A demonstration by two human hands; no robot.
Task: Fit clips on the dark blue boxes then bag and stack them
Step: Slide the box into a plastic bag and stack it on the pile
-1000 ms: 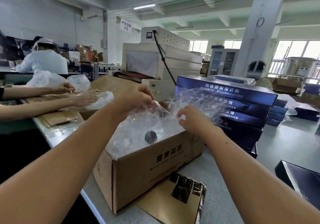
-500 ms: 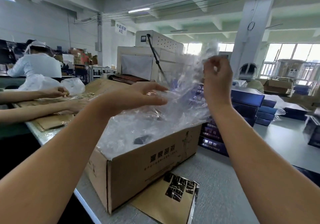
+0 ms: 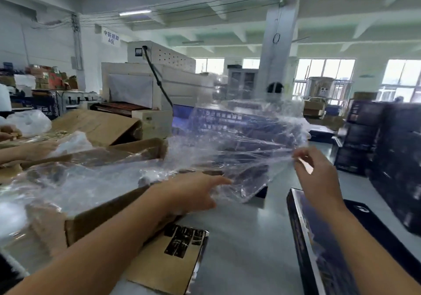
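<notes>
Clear bag (image 3: 239,139), now lifted free of the carton (image 3: 95,217) at 9 o'clock (bag stock inside), pinched by right hand (image 3: 316,176); left hand (image 3: 193,192) loose-fingered beneath. Ready for opening. Dark blue box (image 3: 316,244) waiting at 4 o'clock.

Whole frame motion-blurred. Clear plastic bag (image 3: 239,139) veils stacked dark blue boxes (image 3: 230,121) behind; print unreadable. Left hand (image 3: 189,192) fingertips perhaps under film. Near dark blue box (image 3: 316,244) cut by bottom edge. Cardboard carton (image 3: 95,217) contents hidden under plastic.
</notes>
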